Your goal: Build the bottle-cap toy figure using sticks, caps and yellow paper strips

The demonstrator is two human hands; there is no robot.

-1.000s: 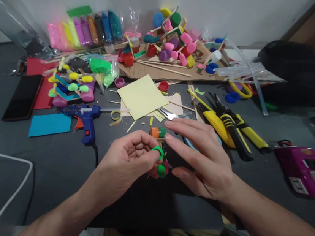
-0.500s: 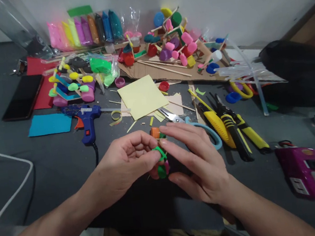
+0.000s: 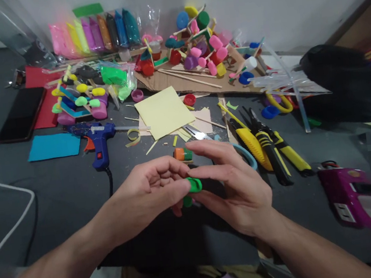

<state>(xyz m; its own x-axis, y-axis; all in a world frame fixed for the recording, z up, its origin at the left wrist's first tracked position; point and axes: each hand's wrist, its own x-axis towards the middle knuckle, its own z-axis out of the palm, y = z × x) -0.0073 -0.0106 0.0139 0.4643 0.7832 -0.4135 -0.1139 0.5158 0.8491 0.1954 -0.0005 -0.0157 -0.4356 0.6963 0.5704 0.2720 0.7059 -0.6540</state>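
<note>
Between my hands is a small green craft piece (image 3: 195, 184) with a loop-like top. My left hand (image 3: 150, 184) pinches its left side between thumb and fingers. My right hand (image 3: 234, 182) closes on it from the right, index fingertip above and thumb below. More green and a bit of pink show under my left fingertips, but the rest is covered. Just beyond my fingers is an orange and green cylinder (image 3: 183, 153); I cannot tell whether it joins the held piece. Light-blue-handled scissors (image 3: 246, 156) lie partly behind my right hand.
A blue glue gun (image 3: 100, 142) lies left, near a blue card (image 3: 54, 146) and a phone (image 3: 20, 115). Yellow sticky notes (image 3: 163, 112) sit ahead. A yellow cutter (image 3: 252, 144) and pliers (image 3: 275, 150) lie right. Small craft models (image 3: 81, 100) and clay packs (image 3: 94, 35) stand behind.
My right thumb and index finger have drawn in around the green piece, which has turned and shifted slightly right. The whole view has drifted a little, moving the table's things leftward.
</note>
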